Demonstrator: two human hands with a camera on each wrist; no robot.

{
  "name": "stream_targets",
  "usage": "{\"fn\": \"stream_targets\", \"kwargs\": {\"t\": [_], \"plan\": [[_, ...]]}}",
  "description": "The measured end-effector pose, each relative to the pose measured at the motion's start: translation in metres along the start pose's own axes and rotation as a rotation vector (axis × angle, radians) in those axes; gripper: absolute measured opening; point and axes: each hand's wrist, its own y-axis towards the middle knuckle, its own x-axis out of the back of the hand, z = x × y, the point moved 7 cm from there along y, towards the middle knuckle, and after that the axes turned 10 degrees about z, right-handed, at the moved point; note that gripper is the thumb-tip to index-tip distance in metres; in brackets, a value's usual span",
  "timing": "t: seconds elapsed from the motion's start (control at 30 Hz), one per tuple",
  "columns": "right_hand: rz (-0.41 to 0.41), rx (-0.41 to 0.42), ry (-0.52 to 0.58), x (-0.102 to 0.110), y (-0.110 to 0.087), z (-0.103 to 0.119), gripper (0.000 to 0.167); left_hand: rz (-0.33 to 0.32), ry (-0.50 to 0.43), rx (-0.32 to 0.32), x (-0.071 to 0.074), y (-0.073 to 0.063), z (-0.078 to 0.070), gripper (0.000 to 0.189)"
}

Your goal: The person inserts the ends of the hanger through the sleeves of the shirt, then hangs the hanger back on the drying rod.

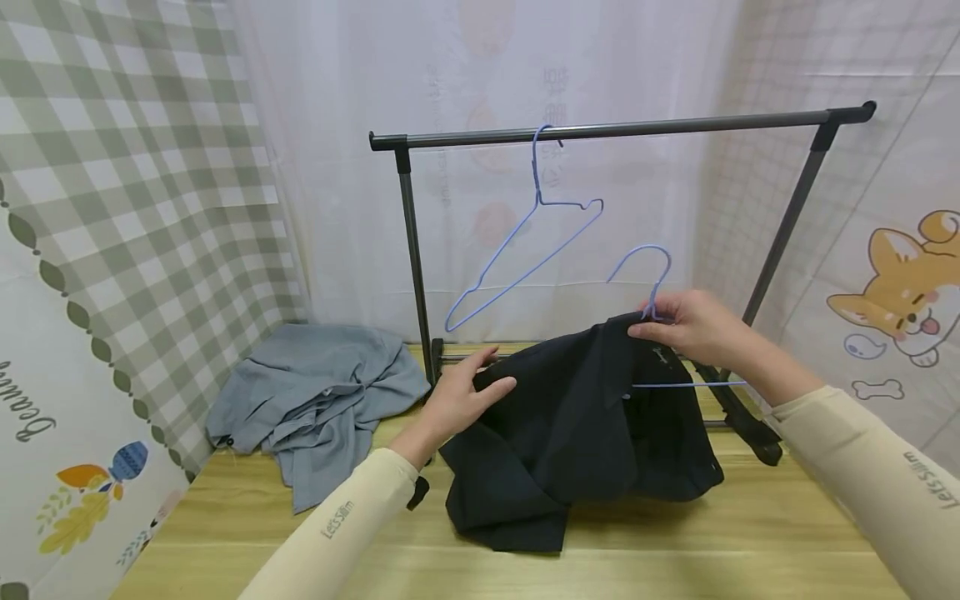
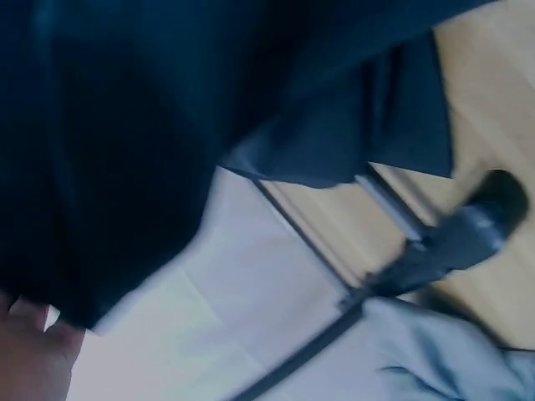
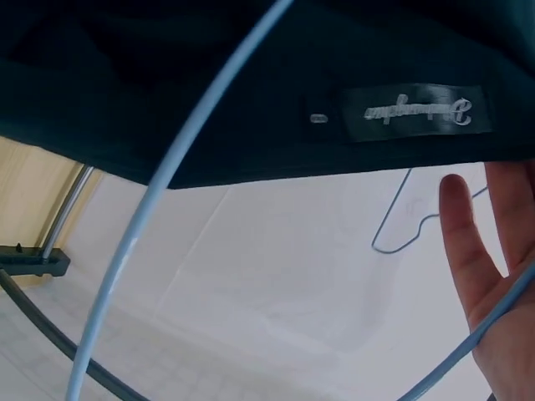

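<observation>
While the R hand (image 1: pixel 693 321) sits at the neck of a blue hanger (image 1: pixel 669 263), blk garment (image 1: pixel 555 433) drapes between both hands, above table (image 1: pixel 645 554) & in front of rack (image 1: pixel 645 129); R grip: hanger neck lies betw. thumb & fingers in head view, thumb & index look apart in R wrist view, can't tell if clamped; hanger's hook stands clear of garment's top edge, its lower bar shows straight across garment's R part; L hand (image 1: pixel 459 393) at garment's upper L edge, grip apart, fingers near straight, thumb over the front of the cloth; lower folds spread toward table, contact unclear; R wrist view shows label (image 3: pixel 418 113) w/ pale script near garment's edge, small pale slot (image 3: pixel 318 119) just beside it; L wrist view blurred, mostly dk cloth; second hanger (image 1: pixel 536 179), also blue, hooked on rack's top rail, bare; gray garment (image 1: pixel 322 392) heaped on table to L, by rack's L foot; white curtain (image 1: pixel 322 125) behind, checked cloth (image 1: pixel 150 125) far L, cartoon dog (image 1: pixel 911 308) printed far R.
</observation>
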Motion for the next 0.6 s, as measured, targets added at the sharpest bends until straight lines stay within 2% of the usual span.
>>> {"fn": "stream_targets", "kwargs": {"t": [0.07, 0.17, 0.23, 0.3, 0.4, 0.5, 0.6], "plan": [[0.035, 0.016, 0.006, -0.004, 0.002, 0.005, 0.013, -0.018, 0.043, -0.088, -0.003, 0.004, -0.014, 0.054], [0.080, 0.011, 0.042, -0.009, 0.004, 0.007, 0.014, -0.083, 0.138, -0.243, -0.006, 0.009, -0.038, 0.033], [0.078, -0.005, 0.064, -0.009, 0.004, 0.006, 0.015, -0.110, 0.168, -0.304, -0.007, 0.012, -0.049, 0.021], [0.055, -0.028, 0.084, -0.009, 0.004, 0.005, 0.018, -0.118, 0.166, -0.309, -0.008, 0.014, -0.053, 0.019], [-0.032, -0.038, 0.080, -0.008, 0.003, 0.006, 0.023, -0.133, 0.143, -0.264, -0.006, 0.016, -0.053, 0.021], [-0.213, -0.014, 0.024, -0.006, -0.001, 0.012, 0.037, -0.172, 0.137, -0.229, 0.000, 0.016, -0.051, 0.021], [-0.436, 0.041, -0.056, -0.006, -0.010, 0.023, 0.040, -0.218, 0.134, -0.219, 0.008, 0.016, -0.051, 0.021]]}}
